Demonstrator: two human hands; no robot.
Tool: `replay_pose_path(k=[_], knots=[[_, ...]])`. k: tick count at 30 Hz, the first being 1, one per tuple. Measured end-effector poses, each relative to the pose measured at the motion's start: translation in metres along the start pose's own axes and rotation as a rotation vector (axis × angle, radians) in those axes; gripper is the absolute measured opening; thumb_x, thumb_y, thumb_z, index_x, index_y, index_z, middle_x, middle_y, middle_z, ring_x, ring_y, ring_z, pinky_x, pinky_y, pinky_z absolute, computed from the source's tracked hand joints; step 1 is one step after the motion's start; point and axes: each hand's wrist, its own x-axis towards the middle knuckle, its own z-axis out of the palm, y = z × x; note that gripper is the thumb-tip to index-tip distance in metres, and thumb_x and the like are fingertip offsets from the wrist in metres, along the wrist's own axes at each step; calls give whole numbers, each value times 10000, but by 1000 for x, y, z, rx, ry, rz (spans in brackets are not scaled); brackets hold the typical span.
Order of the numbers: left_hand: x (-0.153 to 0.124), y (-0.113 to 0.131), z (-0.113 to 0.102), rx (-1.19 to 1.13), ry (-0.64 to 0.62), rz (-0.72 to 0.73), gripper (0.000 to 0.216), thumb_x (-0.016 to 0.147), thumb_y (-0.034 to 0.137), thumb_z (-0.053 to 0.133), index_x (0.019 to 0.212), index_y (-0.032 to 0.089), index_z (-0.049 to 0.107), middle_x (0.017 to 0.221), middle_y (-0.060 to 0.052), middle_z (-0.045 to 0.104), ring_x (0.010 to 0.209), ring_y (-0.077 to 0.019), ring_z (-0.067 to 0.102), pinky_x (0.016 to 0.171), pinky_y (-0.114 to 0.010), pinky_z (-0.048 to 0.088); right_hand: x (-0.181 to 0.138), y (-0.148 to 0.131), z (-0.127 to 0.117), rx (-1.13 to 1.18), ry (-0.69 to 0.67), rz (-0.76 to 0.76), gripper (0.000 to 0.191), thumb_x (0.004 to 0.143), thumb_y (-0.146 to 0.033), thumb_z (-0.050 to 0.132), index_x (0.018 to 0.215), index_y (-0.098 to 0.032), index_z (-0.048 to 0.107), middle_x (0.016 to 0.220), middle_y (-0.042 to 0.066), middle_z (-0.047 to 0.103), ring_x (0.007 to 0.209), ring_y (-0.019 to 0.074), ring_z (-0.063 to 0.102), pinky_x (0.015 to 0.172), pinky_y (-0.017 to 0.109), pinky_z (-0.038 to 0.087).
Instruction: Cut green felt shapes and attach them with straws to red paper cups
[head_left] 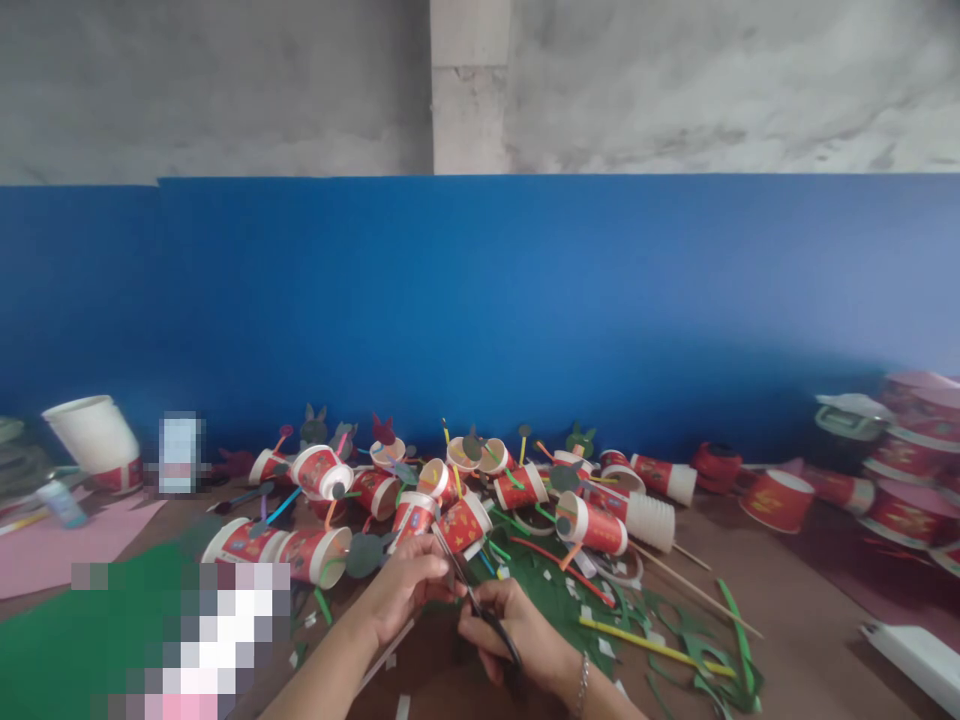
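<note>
My right hand is closed around the handles of a pair of black-handled scissors. The blades point up and to the left, toward my left hand. Fingers pinched together, my left hand holds a small dark piece at the blades, too blurred to name for certain. Just beyond both hands lie red printed paper cups with coloured strips stuck into them. Under and to the right of my right hand are green paper scraps with round holes cut out.
More red cups are heaped along the blue partition. A yellow strip and thin wooden sticks lie at right, near a white box. Green paper, pink paper and a white bucket are at left.
</note>
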Motion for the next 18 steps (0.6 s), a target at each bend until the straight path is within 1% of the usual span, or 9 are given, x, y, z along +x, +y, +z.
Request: replay_pose_path(k=[5, 8, 10, 12, 14, 16, 18], knots=[[1, 0, -1, 10, -3, 9, 171, 593, 205, 636, 583, 159, 472, 614, -25, 649, 579, -148, 625, 536, -219, 427, 2, 5, -4, -28, -6, 26, 270, 716, -399, 609, 656, -144, 541, 374, -64, 482, 297, 55, 412, 314, 139, 296], [1, 0, 0, -30, -14, 22, 173, 590, 199, 646, 590, 158, 478, 613, -15, 642, 584, -138, 620, 553, -213, 425, 3, 6, -3, -37, 25, 19, 281, 712, -413, 612, 667, -143, 549, 387, -54, 498, 311, 66, 434, 330, 151, 312], [2, 0, 1, -58, 4, 30, 192, 586, 196, 659, 582, 160, 471, 611, -4, 631, 598, -133, 618, 581, -214, 429, 2, 4, -1, -48, 65, -8, 284, 709, -414, 620, 657, -142, 554, 398, -50, 499, 331, 73, 447, 349, 161, 313], [3, -1, 1, -77, 62, 42, 224, 582, 201, 674, 570, 166, 454, 614, 5, 622, 602, -127, 611, 604, -217, 431, 1, -1, 1, -67, 166, -81, 275, 703, -402, 637, 655, -141, 565, 424, -47, 494, 373, 79, 455, 383, 177, 327], [5, -4, 1, -89, 102, 46, 250, 582, 214, 688, 565, 172, 442, 589, 17, 599, 615, -134, 615, 615, -221, 431, -1, -5, 3, -78, 343, -196, 254, 713, -388, 639, 690, -141, 582, 485, -39, 505, 441, 85, 460, 434, 193, 351], [6, -7, 2, -89, 98, 32, 255, 585, 222, 694, 562, 174, 444, 551, 30, 567, 640, -151, 628, 633, -230, 434, -1, -7, 3, -75, 484, -282, 242, 731, -382, 632, 719, -145, 583, 537, -31, 513, 487, 87, 455, 468, 198, 358], [6, -10, 3, -78, 72, 10, 238, 591, 215, 690, 566, 170, 458, 562, 26, 570, 668, -163, 638, 654, -241, 438, -1, -7, 2, -46, 534, -271, 250, 731, -392, 638, 727, -153, 565, 527, -34, 509, 473, 86, 443, 449, 194, 344]])
